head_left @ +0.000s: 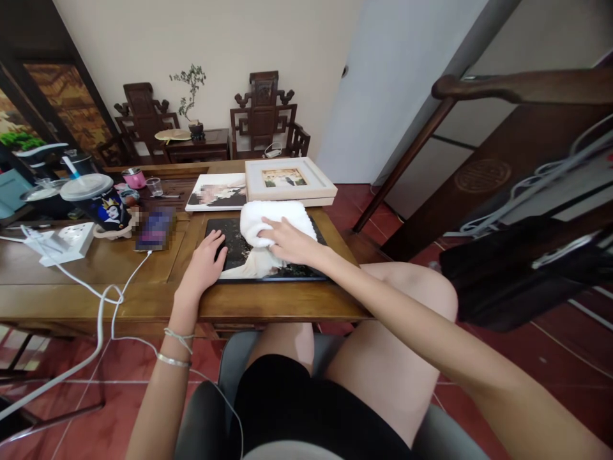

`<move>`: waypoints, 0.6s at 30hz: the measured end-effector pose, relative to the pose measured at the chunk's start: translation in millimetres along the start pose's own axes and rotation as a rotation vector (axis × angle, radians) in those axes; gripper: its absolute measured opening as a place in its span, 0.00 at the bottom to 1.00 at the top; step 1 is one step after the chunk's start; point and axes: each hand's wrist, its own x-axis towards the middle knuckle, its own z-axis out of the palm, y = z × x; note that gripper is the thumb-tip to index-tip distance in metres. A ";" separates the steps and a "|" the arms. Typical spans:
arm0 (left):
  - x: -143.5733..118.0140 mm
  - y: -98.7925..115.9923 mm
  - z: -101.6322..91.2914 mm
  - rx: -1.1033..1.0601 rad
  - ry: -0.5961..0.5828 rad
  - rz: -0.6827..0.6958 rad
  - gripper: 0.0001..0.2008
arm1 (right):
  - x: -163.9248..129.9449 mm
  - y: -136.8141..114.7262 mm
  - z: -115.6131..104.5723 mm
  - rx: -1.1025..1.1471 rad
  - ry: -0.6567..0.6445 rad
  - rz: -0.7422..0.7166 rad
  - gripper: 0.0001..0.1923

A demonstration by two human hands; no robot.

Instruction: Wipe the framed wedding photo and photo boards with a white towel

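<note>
Nearby, right hand [287,241] flat on white towel [271,220], left hand [205,262] open on dark photo panel [272,271], framed picture [287,179] behind.

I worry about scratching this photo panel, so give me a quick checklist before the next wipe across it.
1. Left hand steadying the dark photo panel: ok, it lies flat on the panel's left edge.
2. Right hand on the white towel: ok, it presses the bunched towel onto the panel.
3. Panel fully on the wooden table: ok, though it lies close to the near edge.
4. Room beyond the towel: not ok, the framed photo and a canvas print lie just past the panel.
5. White cable away from the panel: ok.
6. Grit under the towel: cannot tell.
</note>
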 end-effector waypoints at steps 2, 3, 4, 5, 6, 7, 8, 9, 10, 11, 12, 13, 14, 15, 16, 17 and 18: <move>-0.3 -0.2 0.4 0.001 0.002 -0.006 0.22 | -20.8 -15.3 -1.7 0.023 -0.014 -0.021 0.27; -0.5 -0.1 0.6 0.003 0.003 -0.010 0.22 | -32.6 -23.7 -3.3 0.037 -0.024 -0.034 0.28; -0.7 0.0 0.7 0.004 0.002 -0.013 0.22 | -44.5 -32.1 -5.1 0.052 -0.034 -0.048 0.28; -0.9 0.3 0.6 0.006 -0.001 -0.016 0.22 | -56.2 -40.1 -6.9 0.069 -0.046 -0.063 0.27; -1.1 0.8 0.5 0.007 -0.005 -0.020 0.22 | -67.1 -47.1 -8.5 0.087 -0.055 -0.079 0.27; -1.3 1.3 0.2 0.008 -0.009 -0.023 0.22 | -76.6 -53.0 -9.9 0.103 -0.062 -0.096 0.27; -1.4 1.9 -0.1 0.008 -0.013 -0.028 0.22 | -84.5 -57.4 -11.1 0.117 -0.068 -0.114 0.26; -1.5 2.4 -0.4 0.008 -0.016 -0.032 0.22 | -90.3 -60.2 -12.0 0.129 -0.070 -0.131 0.26; -1.6 2.8 -0.7 0.006 -0.019 -0.036 0.23 | -93.9 -61.4 -12.8 0.138 -0.072 -0.144 0.26; -1.6 3.1 -1.0 0.004 -0.021 -0.039 0.23 | -95.2 -61.1 -13.4 0.145 -0.073 -0.152 0.26; -1.6 3.2 -1.1 0.001 -0.023 -0.041 0.23 | -94.3 -59.4 -13.8 0.151 -0.073 -0.156 0.26; -1.5 3.0 -1.2 -0.003 -0.024 -0.041 0.22 | -91.2 -56.6 -14.1 0.156 -0.073 -0.155 0.26; -1.4 2.8 -1.1 -0.006 -0.023 -0.039 0.22 | -86.2 -53.0 -14.1 0.157 -0.071 -0.149 0.26; -1.2 2.4 -0.9 -0.008 -0.022 -0.034 0.22 | -79.3 -48.6 -13.7 0.153 -0.068 -0.138 0.27; -1.0 2.0 -0.7 -0.008 -0.018 -0.029 0.23 | -71.0 -43.8 -13.0 0.145 -0.063 -0.122 0.27; -0.8 1.6 -0.4 -0.007 -0.014 -0.023 0.23 | -61.4 -38.7 -12.0 0.132 -0.057 -0.105 0.27; -0.6 1.3 -0.3 -0.007 -0.009 -0.018 0.23 | -50.9 -33.5 -10.8 0.115 -0.051 -0.089 0.28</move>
